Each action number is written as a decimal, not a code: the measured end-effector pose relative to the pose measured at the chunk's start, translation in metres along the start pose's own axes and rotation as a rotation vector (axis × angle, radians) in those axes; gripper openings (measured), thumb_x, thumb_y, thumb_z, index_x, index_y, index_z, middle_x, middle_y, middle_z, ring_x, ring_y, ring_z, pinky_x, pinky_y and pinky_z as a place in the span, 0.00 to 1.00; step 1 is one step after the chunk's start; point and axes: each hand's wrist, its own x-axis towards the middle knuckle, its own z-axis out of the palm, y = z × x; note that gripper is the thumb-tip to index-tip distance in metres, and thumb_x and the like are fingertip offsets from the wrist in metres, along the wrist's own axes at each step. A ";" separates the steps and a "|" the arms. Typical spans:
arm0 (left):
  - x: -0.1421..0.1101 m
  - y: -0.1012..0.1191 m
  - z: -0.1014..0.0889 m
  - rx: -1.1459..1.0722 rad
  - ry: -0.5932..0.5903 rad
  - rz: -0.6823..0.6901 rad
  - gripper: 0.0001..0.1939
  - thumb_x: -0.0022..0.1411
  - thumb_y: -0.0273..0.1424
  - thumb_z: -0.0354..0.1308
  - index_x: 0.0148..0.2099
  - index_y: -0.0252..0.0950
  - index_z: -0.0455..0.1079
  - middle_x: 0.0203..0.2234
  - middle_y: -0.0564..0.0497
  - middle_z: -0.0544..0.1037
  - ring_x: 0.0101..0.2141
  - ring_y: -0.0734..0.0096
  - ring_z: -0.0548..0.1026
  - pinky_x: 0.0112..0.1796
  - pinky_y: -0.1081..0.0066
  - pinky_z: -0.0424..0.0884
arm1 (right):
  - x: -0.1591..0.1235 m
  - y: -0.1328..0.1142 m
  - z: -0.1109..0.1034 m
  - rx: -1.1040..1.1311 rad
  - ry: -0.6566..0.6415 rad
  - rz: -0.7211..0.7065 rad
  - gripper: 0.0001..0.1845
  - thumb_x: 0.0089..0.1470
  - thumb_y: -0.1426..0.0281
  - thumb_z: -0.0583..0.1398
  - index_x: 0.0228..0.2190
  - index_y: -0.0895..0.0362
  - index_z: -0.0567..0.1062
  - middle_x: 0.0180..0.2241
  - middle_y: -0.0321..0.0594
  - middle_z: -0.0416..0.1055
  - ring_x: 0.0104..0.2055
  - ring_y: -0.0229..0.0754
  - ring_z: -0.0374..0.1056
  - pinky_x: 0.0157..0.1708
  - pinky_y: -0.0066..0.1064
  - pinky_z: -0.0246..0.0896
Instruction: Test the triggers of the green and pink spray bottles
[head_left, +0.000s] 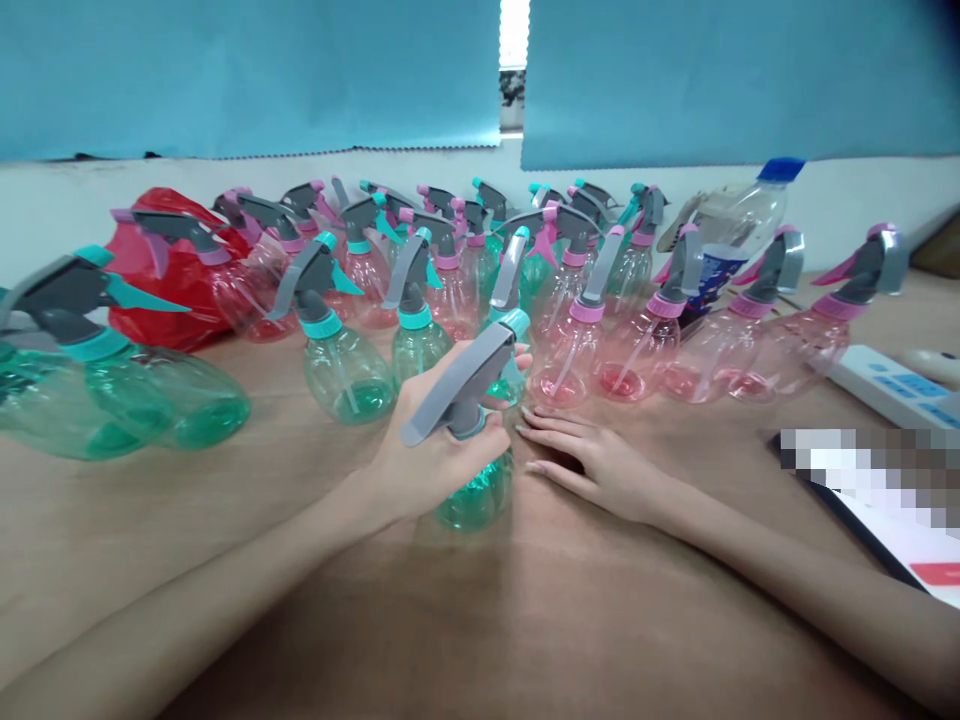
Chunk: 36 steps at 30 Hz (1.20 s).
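Note:
My left hand (427,450) is shut around the neck of a green plastic spray bottle (474,496), which stands on the table with its grey trigger head (457,385) and teal collar showing above my fingers. My right hand (592,468) lies flat on the wooden table (525,620), fingers apart and holding nothing, with its fingertips close to that bottle. Just beyond both hands stand a clear green spray bottle (349,375) and a pink spray bottle (562,350), among several others. Two green bottles (82,400) lie on their sides at the left.
Rows of pink and green spray bottles crowd the back of the table, beside a red plastic bag (169,290) and a clear bottle with a blue cap (742,215). A white remote control (892,390) and a pixelated dark-edged tablet (862,500) sit at the right. Blue sheets (240,80) cover the wall.

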 end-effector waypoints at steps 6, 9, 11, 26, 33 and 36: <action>0.000 -0.001 0.000 -0.020 -0.018 -0.001 0.22 0.48 0.23 0.54 0.48 0.38 0.69 0.36 0.54 0.77 0.23 0.77 0.68 0.41 0.69 0.78 | 0.000 -0.001 -0.001 -0.011 -0.013 0.004 0.24 0.64 0.60 0.54 0.58 0.53 0.69 0.58 0.45 0.68 0.62 0.52 0.61 0.59 0.50 0.61; 0.000 0.000 -0.001 0.004 -0.026 -0.003 0.20 0.48 0.23 0.53 0.46 0.39 0.68 0.36 0.54 0.76 0.24 0.75 0.70 0.40 0.69 0.77 | 0.000 -0.001 -0.001 -0.023 -0.023 0.009 0.24 0.65 0.60 0.53 0.58 0.54 0.69 0.59 0.46 0.68 0.62 0.52 0.61 0.59 0.49 0.61; 0.000 0.001 -0.002 0.028 -0.027 -0.004 0.19 0.49 0.23 0.53 0.45 0.39 0.67 0.33 0.54 0.76 0.25 0.74 0.71 0.40 0.69 0.77 | 0.000 -0.002 -0.001 -0.028 -0.032 0.011 0.24 0.65 0.60 0.53 0.58 0.56 0.69 0.59 0.46 0.67 0.63 0.52 0.61 0.60 0.49 0.61; 0.001 0.006 -0.003 0.097 -0.014 0.016 0.10 0.48 0.24 0.49 0.35 0.39 0.62 0.27 0.56 0.69 0.23 0.76 0.65 0.26 0.74 0.66 | 0.001 0.000 -0.001 -0.023 -0.036 0.004 0.24 0.65 0.59 0.53 0.57 0.58 0.70 0.58 0.47 0.68 0.62 0.51 0.62 0.59 0.49 0.62; 0.000 0.003 -0.003 0.092 -0.010 0.037 0.09 0.49 0.23 0.50 0.35 0.38 0.63 0.31 0.54 0.73 0.23 0.77 0.67 0.27 0.75 0.69 | 0.001 0.000 0.000 -0.028 -0.038 0.007 0.25 0.65 0.59 0.53 0.57 0.60 0.70 0.58 0.48 0.68 0.62 0.51 0.61 0.60 0.47 0.61; 0.000 0.000 -0.003 0.100 -0.024 0.011 0.11 0.49 0.24 0.50 0.37 0.39 0.64 0.26 0.56 0.69 0.21 0.76 0.64 0.23 0.75 0.67 | 0.000 -0.001 0.000 -0.020 -0.033 0.013 0.25 0.65 0.60 0.53 0.57 0.60 0.70 0.59 0.48 0.67 0.62 0.52 0.62 0.59 0.48 0.61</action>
